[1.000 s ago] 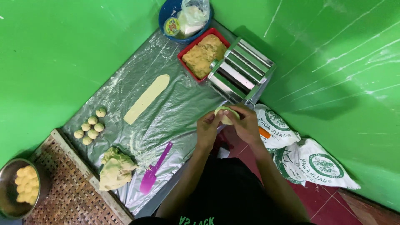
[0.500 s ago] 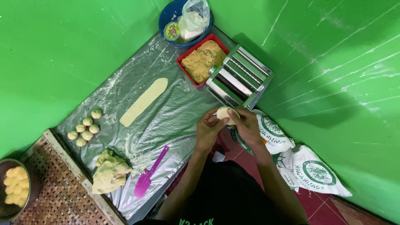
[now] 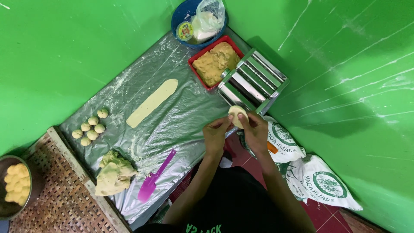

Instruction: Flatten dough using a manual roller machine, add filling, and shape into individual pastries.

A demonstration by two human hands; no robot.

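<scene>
Both my hands pinch a small flattened disc of pale dough (image 3: 237, 114) right in front of the metal dough roller machine (image 3: 252, 84). My left hand (image 3: 217, 134) grips the disc's lower left edge. My right hand (image 3: 255, 130) grips its lower right edge. The disc nearly touches the machine's rollers. A long flat strip of rolled dough (image 3: 152, 102) lies on the floured plastic sheet (image 3: 181, 125) to the left.
Several small dough balls (image 3: 89, 128), a dough lump (image 3: 113, 172) and a purple spatula (image 3: 154, 177) lie on the sheet. A red tray of filling (image 3: 214, 61) and a blue bowl (image 3: 199, 18) stand behind. Flour bags (image 3: 321, 183) lie right; a woven tray (image 3: 60, 203) and metal bowl (image 3: 15, 186) left.
My hands have lifted the dough disc a little farther up toward the roller machine. The camera view has shifted slightly.
</scene>
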